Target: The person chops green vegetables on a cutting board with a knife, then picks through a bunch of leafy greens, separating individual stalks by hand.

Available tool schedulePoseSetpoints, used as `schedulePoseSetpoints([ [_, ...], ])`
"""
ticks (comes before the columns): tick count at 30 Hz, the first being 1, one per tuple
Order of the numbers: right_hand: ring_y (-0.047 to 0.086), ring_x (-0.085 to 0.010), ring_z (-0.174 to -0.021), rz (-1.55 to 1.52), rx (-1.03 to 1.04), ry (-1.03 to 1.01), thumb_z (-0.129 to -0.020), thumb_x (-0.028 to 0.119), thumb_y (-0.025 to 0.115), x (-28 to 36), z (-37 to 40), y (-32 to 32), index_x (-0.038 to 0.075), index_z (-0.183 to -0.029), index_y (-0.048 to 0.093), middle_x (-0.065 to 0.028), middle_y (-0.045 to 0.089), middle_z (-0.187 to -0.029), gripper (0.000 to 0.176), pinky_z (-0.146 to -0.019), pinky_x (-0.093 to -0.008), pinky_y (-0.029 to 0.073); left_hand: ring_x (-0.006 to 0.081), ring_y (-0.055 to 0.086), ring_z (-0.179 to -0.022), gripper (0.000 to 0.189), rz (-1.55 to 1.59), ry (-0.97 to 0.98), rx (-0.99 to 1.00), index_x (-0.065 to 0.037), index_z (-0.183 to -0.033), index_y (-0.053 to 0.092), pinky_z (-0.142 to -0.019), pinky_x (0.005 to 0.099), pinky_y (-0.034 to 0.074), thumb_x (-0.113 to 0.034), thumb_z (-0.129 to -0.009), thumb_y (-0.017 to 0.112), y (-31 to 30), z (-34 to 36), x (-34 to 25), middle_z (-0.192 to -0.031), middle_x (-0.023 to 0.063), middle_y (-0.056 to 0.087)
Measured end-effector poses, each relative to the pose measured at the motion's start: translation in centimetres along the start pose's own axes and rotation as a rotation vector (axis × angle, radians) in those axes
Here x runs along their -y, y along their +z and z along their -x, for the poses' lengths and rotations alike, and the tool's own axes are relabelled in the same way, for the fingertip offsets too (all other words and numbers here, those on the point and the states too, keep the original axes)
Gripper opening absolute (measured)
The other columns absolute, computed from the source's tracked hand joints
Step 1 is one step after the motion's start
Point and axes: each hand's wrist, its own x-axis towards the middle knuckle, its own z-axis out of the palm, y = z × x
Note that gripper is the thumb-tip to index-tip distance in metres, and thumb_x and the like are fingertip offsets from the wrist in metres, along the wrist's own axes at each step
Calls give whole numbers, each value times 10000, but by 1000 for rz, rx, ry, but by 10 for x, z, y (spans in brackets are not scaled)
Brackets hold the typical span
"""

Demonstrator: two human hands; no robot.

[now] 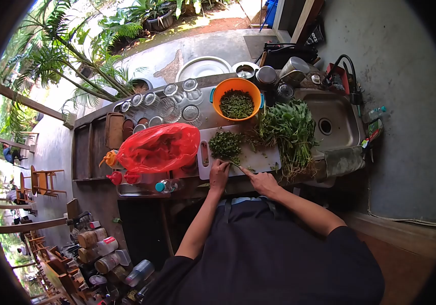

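My left hand (pixel 219 174) is closed at the near edge of a white cutting board (pixel 261 158), pinching one end of a thin green stem (pixel 234 164). My right hand (pixel 262 180) reaches in from the right, its fingertip meeting the stem's other end. Whether it also holds a blade is too small to tell. A pile of chopped greens (pixel 225 144) lies on the board just beyond my left hand. An orange bowl (pixel 218 91) holding more chopped greens stands behind the board. A big bunch of leafy greens (pixel 290 131) lies on the board's right end.
A red plastic bag (pixel 159 147) sits left of the board, with a small bottle (pixel 168 186) near the counter edge. A steel sink (pixel 337 133) is on the right. Upturned glasses (pixel 177 99), a metal basin (pixel 203 67) and pots stand behind.
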Motion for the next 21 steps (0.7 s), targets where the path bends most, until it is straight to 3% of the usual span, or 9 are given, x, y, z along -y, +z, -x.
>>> schedulePoseSetpoints([
  [8,665,-401,-673,35,42,59,-932,159,473,13,-6,-6,356,-1550,227,-193,675,-765,693,-647,-525,541,307,621,-863,116,5,27,8,-34,-921,726,-757,408,499,-89,-821,708,-2,-1,0,-858,113,611],
  [21,663,-428,-684,-102,-54,21,-935,168,486,-10,-15,37,443,-1548,119,-230,664,-753,765,-651,-550,540,307,624,-864,96,0,20,2,-35,-901,724,-751,408,502,-93,-825,709,-3,-2,-1,-859,111,623],
])
